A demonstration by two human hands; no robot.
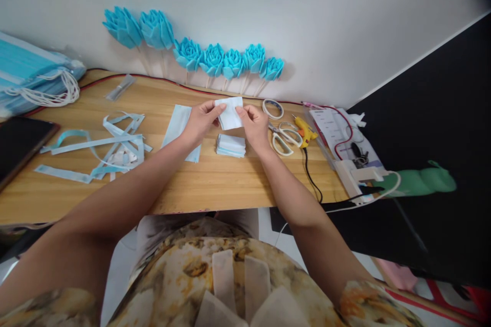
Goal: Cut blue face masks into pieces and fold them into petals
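Between my two hands, a small pale square of face mask fabric [230, 114] is held up above the desk. My left hand [205, 120] pinches its left side, thumb on top. On the right side, my right hand [253, 121] grips it the same way. Just below lies a small stack of cut mask pieces [230, 145]. A longer light blue mask strip [178, 121] lies flat, partly hidden under my left forearm. Scissors with white handles [283, 142] and a roll of tape [273, 109] rest to the right of my right hand.
Blue fabric flowers on sticks [213, 60] lean against the wall. Cut strips [115, 148], a phone-like dark device [23, 145] and a pile of masks [30, 76] lie left. A yellow glue gun [306, 132], a power strip [351, 179] and a green bottle [422, 181] are right.
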